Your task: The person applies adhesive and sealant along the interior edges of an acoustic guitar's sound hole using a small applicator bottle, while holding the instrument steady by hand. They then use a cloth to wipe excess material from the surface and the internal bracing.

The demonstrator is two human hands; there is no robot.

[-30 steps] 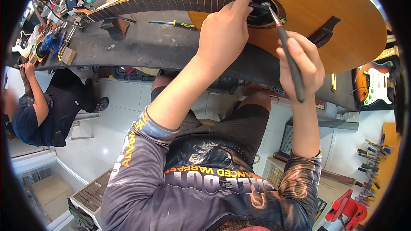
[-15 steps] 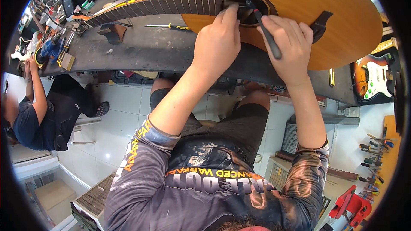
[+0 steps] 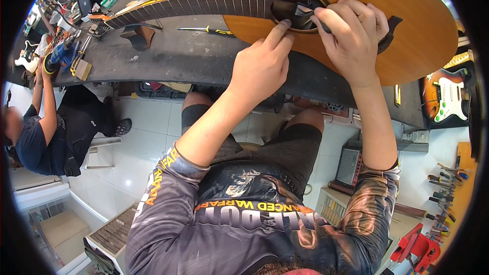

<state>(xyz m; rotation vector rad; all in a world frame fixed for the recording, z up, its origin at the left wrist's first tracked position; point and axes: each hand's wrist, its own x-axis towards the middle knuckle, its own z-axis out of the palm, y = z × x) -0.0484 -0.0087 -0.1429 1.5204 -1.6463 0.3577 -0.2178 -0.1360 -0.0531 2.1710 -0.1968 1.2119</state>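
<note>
An acoustic guitar (image 3: 407, 35) lies face up across the bench, its neck (image 3: 204, 6) to the left and its strings off. My right hand (image 3: 354, 38) is closed around a slim tool with a dark handle (image 3: 325, 27), mostly hidden by my fingers. A pale, shiny, angular piece (image 3: 304, 9) shows in the soundhole (image 3: 290, 12) by my right fingertips; whether it belongs to the tool I cannot tell. My left hand (image 3: 261, 63) holds nothing visible. Its index and middle fingers stretch to the near rim of the soundhole, by the fretboard's end.
On the dark bench (image 3: 178, 58) lie a yellow-and-black handled screwdriver (image 3: 219, 31) and a neck rest (image 3: 138, 36). An electric guitar (image 3: 448, 97) stands right. Hand tools hang on a wooden board (image 3: 461, 173). A co-worker (image 3: 43, 132) sits at far left with a blue power tool (image 3: 61, 56).
My right hand has moved up and turned, covering most of the tool's handle. My left fingers have shifted from the fretboard's end to the soundhole's near rim. The pale piece has come into view.
</note>
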